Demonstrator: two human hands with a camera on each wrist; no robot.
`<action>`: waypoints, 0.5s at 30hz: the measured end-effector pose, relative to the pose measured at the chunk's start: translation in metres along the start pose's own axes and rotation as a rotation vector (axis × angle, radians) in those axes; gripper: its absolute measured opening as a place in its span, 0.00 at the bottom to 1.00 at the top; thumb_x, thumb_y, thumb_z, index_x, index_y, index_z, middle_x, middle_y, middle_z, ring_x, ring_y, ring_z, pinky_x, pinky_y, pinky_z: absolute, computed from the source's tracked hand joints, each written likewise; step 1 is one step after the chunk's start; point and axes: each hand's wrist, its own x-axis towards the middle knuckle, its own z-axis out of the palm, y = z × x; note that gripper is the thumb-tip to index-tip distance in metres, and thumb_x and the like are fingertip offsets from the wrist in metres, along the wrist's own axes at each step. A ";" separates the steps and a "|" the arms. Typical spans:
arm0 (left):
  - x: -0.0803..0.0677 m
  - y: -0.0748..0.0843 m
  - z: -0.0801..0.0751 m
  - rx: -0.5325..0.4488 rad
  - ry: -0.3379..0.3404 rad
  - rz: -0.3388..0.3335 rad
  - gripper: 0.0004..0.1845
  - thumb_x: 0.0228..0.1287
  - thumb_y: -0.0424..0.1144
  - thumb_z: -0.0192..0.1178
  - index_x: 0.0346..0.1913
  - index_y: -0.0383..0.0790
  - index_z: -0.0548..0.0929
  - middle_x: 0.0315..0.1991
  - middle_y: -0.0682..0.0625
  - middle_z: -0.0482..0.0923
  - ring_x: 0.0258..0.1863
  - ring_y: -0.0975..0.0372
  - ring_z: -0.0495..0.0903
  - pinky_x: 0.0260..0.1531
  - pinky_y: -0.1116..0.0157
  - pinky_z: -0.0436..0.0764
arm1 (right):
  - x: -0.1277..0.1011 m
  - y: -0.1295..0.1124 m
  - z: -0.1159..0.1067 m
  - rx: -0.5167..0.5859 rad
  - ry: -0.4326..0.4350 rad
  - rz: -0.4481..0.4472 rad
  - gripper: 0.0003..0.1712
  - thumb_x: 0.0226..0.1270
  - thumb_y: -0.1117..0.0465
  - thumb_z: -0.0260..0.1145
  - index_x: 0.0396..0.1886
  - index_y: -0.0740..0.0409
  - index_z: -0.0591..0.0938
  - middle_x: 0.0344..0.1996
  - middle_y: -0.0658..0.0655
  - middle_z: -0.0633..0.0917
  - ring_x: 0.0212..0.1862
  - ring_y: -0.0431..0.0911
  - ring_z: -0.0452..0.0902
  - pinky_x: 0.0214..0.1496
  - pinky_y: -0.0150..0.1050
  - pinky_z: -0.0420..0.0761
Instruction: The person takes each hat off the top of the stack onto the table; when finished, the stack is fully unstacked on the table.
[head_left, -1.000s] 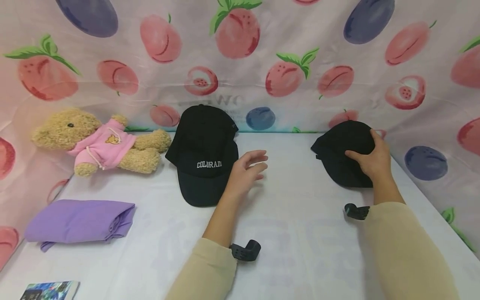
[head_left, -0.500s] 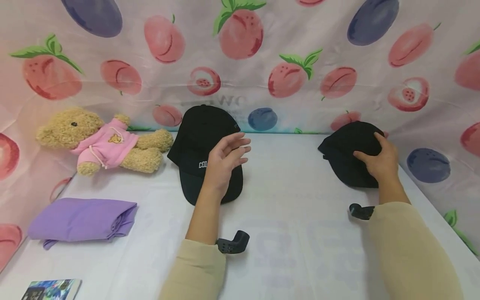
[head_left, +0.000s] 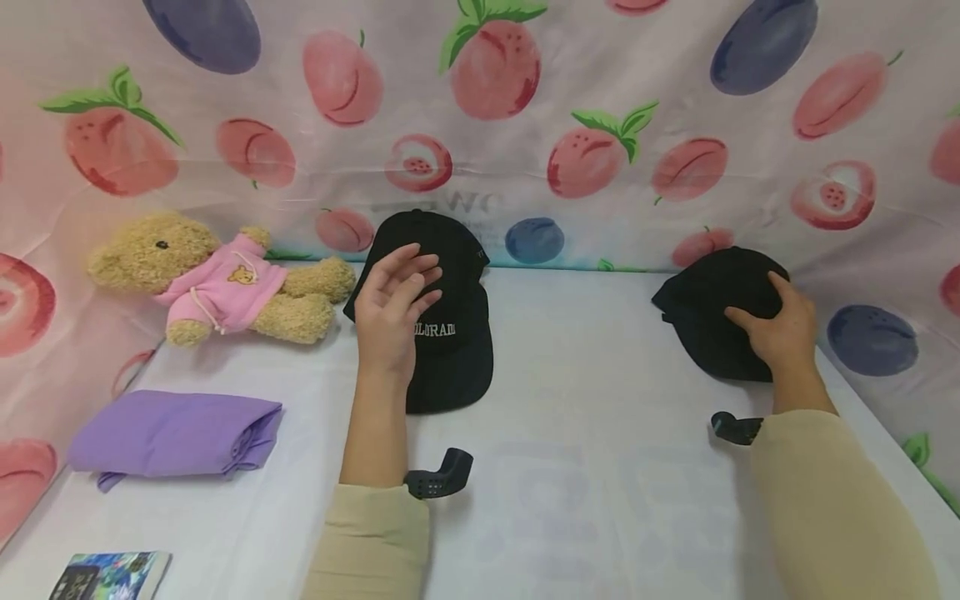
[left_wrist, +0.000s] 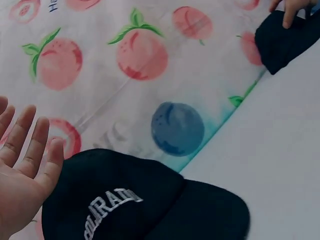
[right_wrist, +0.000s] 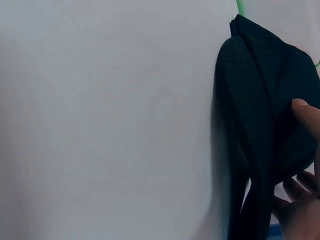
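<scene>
A black baseball cap [head_left: 453,367] with white "COLORADO"-style lettering lies in the middle of the white table, brim toward me. My left hand [head_left: 388,312] is raised over its left side with fingers spread loosely, holding nothing; in the left wrist view that hand [left_wrist: 25,182] appears beside the cap's crown. At the right, my right hand [head_left: 783,333] holds a second black cap [head_left: 708,321]. The right wrist view shows the thumb [right_wrist: 303,111] on this cap's side and the other fingers at its lower edge, partly out of frame.
A teddy bear [head_left: 236,287] in a pink hoodie lies on its side at the back left. In front of it are a folded purple cloth [head_left: 172,433] and a book [head_left: 112,575]. A fruit-print curtain [head_left: 510,167] stands behind the table.
My left hand has moved left, from the lettered cap's right side across to its left side. The right hand keeps its hold on the second cap. The whole view has shifted slightly.
</scene>
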 end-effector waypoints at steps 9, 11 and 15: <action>0.005 0.004 -0.017 0.018 0.121 0.004 0.17 0.77 0.28 0.52 0.64 0.36 0.78 0.47 0.51 0.86 0.54 0.53 0.83 0.50 0.61 0.83 | 0.002 0.000 -0.002 -0.013 0.009 0.006 0.51 0.75 0.49 0.63 0.85 0.55 0.46 0.81 0.75 0.48 0.81 0.71 0.41 0.81 0.67 0.47; 0.005 0.005 -0.020 0.046 0.179 0.011 0.17 0.77 0.28 0.52 0.63 0.35 0.79 0.46 0.52 0.86 0.53 0.53 0.83 0.49 0.61 0.83 | 0.002 0.001 -0.002 -0.013 0.013 0.008 0.50 0.75 0.49 0.63 0.85 0.55 0.46 0.81 0.75 0.48 0.82 0.71 0.41 0.81 0.66 0.47; 0.006 0.003 -0.027 0.124 0.324 -0.004 0.16 0.76 0.29 0.52 0.61 0.35 0.81 0.45 0.53 0.86 0.53 0.54 0.82 0.48 0.62 0.81 | 0.002 0.003 -0.003 -0.024 0.023 0.017 0.50 0.75 0.50 0.63 0.85 0.55 0.47 0.81 0.74 0.49 0.81 0.71 0.42 0.81 0.66 0.48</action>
